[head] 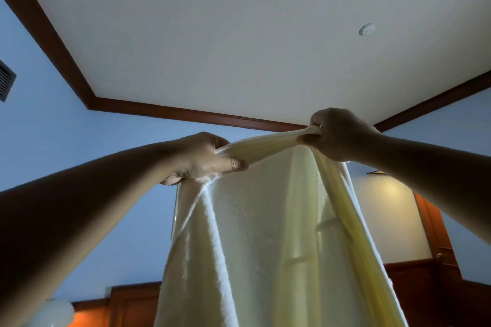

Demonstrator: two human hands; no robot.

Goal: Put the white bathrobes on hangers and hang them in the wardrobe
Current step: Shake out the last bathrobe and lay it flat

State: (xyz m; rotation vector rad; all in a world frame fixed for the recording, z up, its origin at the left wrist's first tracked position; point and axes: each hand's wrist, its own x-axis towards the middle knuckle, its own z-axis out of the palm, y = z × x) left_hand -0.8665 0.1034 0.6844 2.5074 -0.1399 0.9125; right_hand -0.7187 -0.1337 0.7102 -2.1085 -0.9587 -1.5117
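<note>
A white terry bathrobe (255,233) hangs in front of me, held up high toward the ceiling. My left hand (204,158) is shut on its top edge at the left. Higher and to the right, my right hand (337,134) is shut on the same edge, which is stretched taut between the two hands. The robe falls straight down out of the bottom of the frame, with a belt loop showing on its right half. No hanger and no wardrobe are in view.
The camera looks upward at a white ceiling (239,34) with dark wood trim and blue walls. Wooden panelling (132,305) runs low behind the robe, a wooden door (435,236) stands at the right, a lamp (50,313) at bottom left.
</note>
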